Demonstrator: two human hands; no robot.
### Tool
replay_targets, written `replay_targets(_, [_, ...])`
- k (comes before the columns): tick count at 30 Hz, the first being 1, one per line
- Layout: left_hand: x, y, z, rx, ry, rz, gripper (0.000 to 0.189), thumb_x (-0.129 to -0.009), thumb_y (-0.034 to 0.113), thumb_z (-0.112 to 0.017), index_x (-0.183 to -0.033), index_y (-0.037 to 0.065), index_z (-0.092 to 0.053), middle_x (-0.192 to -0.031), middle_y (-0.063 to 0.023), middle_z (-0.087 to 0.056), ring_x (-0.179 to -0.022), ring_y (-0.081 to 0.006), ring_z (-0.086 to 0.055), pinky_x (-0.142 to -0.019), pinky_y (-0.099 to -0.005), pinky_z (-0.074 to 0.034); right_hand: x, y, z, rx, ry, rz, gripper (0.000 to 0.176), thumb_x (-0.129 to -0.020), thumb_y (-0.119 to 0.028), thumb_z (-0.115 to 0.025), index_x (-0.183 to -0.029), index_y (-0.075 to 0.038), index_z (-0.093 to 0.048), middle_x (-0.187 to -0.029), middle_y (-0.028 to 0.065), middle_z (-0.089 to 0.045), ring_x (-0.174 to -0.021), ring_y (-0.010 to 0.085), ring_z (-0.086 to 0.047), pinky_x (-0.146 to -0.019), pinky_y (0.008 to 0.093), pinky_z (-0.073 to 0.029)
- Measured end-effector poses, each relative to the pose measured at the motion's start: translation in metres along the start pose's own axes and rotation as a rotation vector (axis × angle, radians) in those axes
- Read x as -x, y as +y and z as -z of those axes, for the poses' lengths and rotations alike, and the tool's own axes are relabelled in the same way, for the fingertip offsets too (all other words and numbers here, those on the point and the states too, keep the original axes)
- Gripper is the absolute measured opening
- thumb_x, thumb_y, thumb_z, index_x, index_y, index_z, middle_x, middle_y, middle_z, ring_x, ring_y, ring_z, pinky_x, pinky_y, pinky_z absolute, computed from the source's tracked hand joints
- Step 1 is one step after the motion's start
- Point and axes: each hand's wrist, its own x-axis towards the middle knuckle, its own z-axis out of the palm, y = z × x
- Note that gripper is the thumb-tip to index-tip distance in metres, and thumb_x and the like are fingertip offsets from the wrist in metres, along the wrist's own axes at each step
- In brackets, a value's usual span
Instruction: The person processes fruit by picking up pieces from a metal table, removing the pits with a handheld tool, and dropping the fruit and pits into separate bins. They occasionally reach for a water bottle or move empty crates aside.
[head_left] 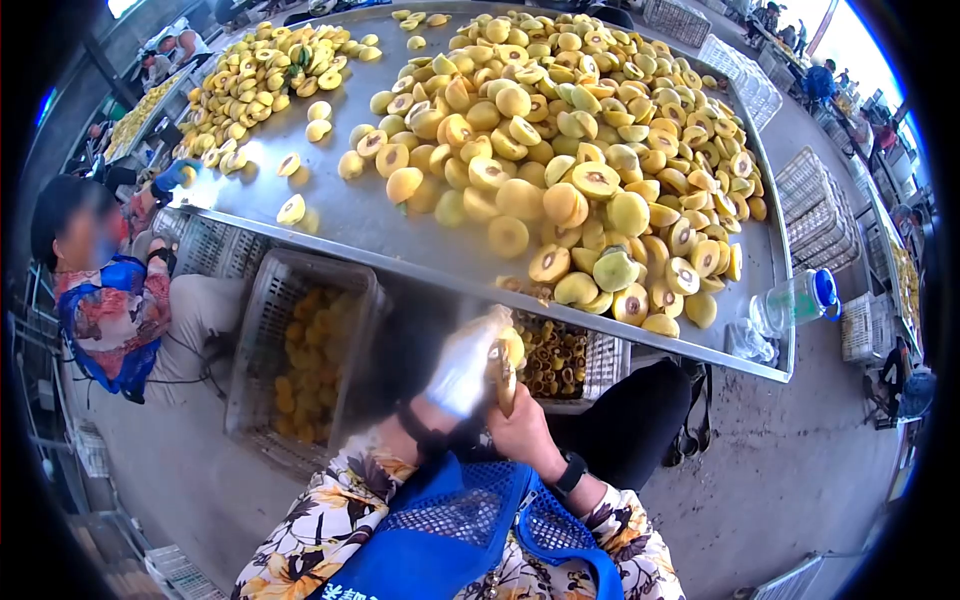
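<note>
Below metal table's (360, 220) near edge: your right hand (525, 435) wraps tool (507, 388); your left hand (462, 365) meets yellow fruit (515, 347), finger closure blurred, cannot tell. Likely risk: tool skidding on slick flesh, nicking left fingers. Knock could spill fruit pile (513, 101) off table.

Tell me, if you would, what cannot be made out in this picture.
All in the head view:
- Exact grip of the left hand: blurred.
- Tip of the tool in the right hand: hidden at the blurred fruit.
- Crate's far side: hidden by the table.
- Apron's lettering: cut off by the bottom edge.
</note>
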Motion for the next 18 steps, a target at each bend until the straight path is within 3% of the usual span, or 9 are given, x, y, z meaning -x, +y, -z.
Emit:
replay_targets(1, [-0.001, 0.001, 0.0, 0.149, -0.049, 0.089, 0.031, -0.091, 0.028, -0.055, -0.106, 0.001, -0.06, -0.096, -0.0046, -0.061, -0.081, -0.0094, -0.055, -0.072, -0.0231, -0.046, -0.001, 0.001, 0.001, -0.048, -0.041, -0.069, 0.029, -0.081, -0.016, -0.057, -0.1, 0.004, -0.05, -0.074, 0.0175, -0.06, -0.067, 0.0207, -0.061, -0.062, 0.0333, -0.049])
replay_targets(4, [0.008, 0.005, -0.011, -0.111, 0.097, -0.03, 0.028, -0.091, 0.026, -0.055, -0.104, 0.002, -0.061, -0.092, -0.0033, -0.062, -0.077, -0.01, -0.056, -0.069, -0.0233, -0.046, 0.001, 0.006, 0.0, 0.052, -0.001, -0.002, 0.028, -0.081, -0.016, -0.056, -0.1, 0.004, -0.049, -0.073, 0.0153, -0.061, -0.063, 0.0183, -0.061, -0.059, 0.0318, -0.049])
replay_targets(7, [0.001, -0.001, -0.006, -0.191, 0.015, -0.155, 0.026, -0.091, 0.024, -0.055, -0.103, 0.003, -0.062, -0.091, -0.0019, -0.061, -0.079, -0.0084, -0.056, -0.069, -0.0232, -0.046, 0.001, 0.01, 0.0, -0.031, -0.036, -0.01, 0.027, -0.081, -0.015, -0.055, -0.1, 0.003, -0.049, -0.071, 0.012, -0.06, -0.059, 0.0169, -0.059, -0.055, 0.0309, -0.048])
replay_targets(10, [0.0, -0.006, 0.004, -0.074, -0.125, -0.144, 0.022, -0.09, 0.021, -0.056, -0.1, 0.002, -0.063, -0.089, -0.0002, -0.061, -0.076, -0.0065, -0.055, -0.066, -0.0213, -0.045, 0.0, 0.018, -0.004, -0.04, -0.062, 0.008, 0.026, -0.081, -0.013, -0.054, -0.101, 0.003, -0.049, -0.068, 0.0081, -0.058, -0.053, 0.0148, -0.057, -0.049, 0.029, -0.047])
replay_targets(13, [-0.003, -0.01, 0.004, -0.124, -0.097, -0.166, 0.02, -0.089, 0.02, -0.059, -0.098, 0.003, -0.063, -0.085, 0.0017, -0.06, -0.068, -0.0039, -0.052, -0.06, -0.0186, -0.043, 0.001, 0.016, -0.003, -0.133, -0.117, -0.051, 0.023, -0.081, -0.011, -0.053, -0.1, 0.0, -0.047, -0.063, 0.0041, -0.054, -0.047, 0.0116, -0.053, -0.044, 0.0263, -0.045])
replay_targets(16, [-0.002, -0.008, -0.007, -0.075, 0.012, -0.094, 0.02, -0.088, 0.02, -0.059, -0.098, 0.004, -0.064, -0.083, 0.0026, -0.06, -0.063, -0.003, -0.05, -0.055, -0.0173, -0.041, 0.005, -0.019, 0.014, -0.344, -0.284, -0.316, 0.017, -0.082, -0.007, -0.049, -0.097, -0.003, -0.044, -0.059, 0.0022, -0.05, -0.042, 0.0094, -0.048, -0.039, 0.0245, -0.042])
replay_targets(18, [0.0, -0.003, -0.011, -0.118, 0.008, -0.076, 0.02, -0.088, 0.021, -0.059, -0.099, 0.004, -0.063, -0.081, 0.0032, -0.059, -0.062, -0.0026, -0.05, -0.054, -0.0173, -0.041, 0.004, -0.015, 0.017, -0.453, -0.364, -0.305, 0.013, -0.083, -0.005, -0.047, -0.096, -0.005, -0.043, -0.058, 0.0017, -0.048, -0.042, 0.0084, -0.046, -0.038, 0.0236, -0.04])
